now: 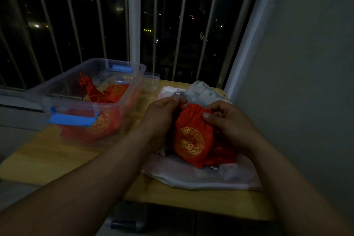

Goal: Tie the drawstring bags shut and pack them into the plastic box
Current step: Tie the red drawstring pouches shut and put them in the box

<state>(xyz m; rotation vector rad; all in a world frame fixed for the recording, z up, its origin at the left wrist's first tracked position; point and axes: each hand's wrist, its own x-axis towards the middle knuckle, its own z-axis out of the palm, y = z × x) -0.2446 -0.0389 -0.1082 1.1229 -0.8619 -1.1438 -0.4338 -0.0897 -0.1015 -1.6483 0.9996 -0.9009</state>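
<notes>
The plastic box (63,99) stands on the left half of the table (57,159), with several tied bags (107,92) in it. A small container (152,80) sits just behind its right corner. On the right half lies a cloth (201,176). Above it the drawstring bag (193,136) hangs between the left hand (162,113) and the right hand (228,120), which pinch its neck from either side. More bags (220,154) lie on the cloth beneath it. Window bars (132,15) stand behind the table and a wall (306,63) to its right

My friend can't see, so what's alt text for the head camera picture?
The left hand and right hand pinch the gathered top of a red drawstring bag above a wooden table. A clear plastic box beside it holds more red bags.
</notes>
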